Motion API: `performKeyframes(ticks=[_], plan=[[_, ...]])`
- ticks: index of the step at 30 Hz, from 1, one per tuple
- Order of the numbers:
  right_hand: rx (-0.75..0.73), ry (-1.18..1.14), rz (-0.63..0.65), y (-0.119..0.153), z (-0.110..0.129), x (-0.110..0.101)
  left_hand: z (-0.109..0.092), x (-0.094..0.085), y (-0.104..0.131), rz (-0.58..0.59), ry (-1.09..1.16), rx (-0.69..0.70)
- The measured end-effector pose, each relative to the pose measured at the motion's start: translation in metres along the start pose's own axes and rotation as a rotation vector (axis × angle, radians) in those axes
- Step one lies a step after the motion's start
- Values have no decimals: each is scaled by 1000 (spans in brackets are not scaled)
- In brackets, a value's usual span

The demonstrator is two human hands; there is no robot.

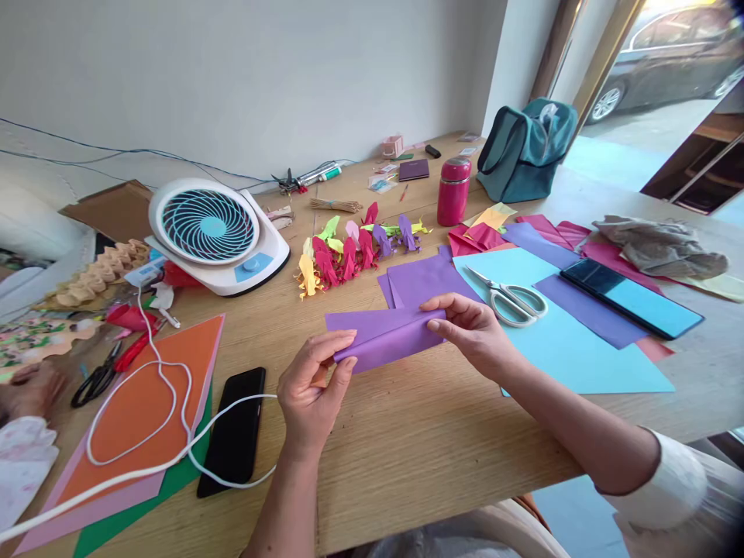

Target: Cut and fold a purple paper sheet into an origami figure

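Observation:
Between both hands, a folded sheet of purple paper [387,339] is held up above the wooden table, with a crease running along its length. My left hand [317,380] pinches its left end between thumb and fingers. At the right end, my right hand [468,325] pinches the upper corner. Just behind lie more purple sheets [427,277]. White-handled scissors [514,304] rest on a light blue sheet [581,360] to the right. Beyond the hands stands a cluster of small folded paper flowers [349,256] in red, yellow, green and purple.
A white fan [212,232] stands back left. A black phone [235,430] and white cable [186,403] lie near orange paper [145,403]. Another person's hand [35,387] is at far left. A pink flask [453,192], teal bag [526,151] and second phone [631,294] are rightward.

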State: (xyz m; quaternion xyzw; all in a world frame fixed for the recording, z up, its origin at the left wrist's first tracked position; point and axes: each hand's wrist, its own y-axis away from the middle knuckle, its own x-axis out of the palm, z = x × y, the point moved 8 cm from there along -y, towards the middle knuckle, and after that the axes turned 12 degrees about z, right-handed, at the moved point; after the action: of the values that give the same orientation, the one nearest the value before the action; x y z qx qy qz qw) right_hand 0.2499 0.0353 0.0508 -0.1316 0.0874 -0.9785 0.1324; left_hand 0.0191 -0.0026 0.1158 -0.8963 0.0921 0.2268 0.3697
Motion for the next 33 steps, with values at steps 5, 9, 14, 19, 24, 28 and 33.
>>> performKeyframes(ticks=[5, 9, 14, 19, 24, 28, 33], plan=[[13, -8, 32, 1, 1, 3, 1, -1, 0, -14, 13, 28], [23, 89, 20, 2, 4, 1, 2, -3, 0, -35, 33, 35], [58, 36, 66, 0, 0, 0, 3, -4, 0, -46, 37, 30], [73, -40, 101, -3, -8, -2, 4, -4, 1, -51, 38, 18], [-61, 91, 14, -1, 6, -5, 6, -5, 1, -61, 61, -2], [-114, 153, -29, 1, 14, -5, 7, -4, 1, -63, 100, -23], [-132, 161, -50, 2, 16, -5, 10, -3, 1, -65, 119, -46]])
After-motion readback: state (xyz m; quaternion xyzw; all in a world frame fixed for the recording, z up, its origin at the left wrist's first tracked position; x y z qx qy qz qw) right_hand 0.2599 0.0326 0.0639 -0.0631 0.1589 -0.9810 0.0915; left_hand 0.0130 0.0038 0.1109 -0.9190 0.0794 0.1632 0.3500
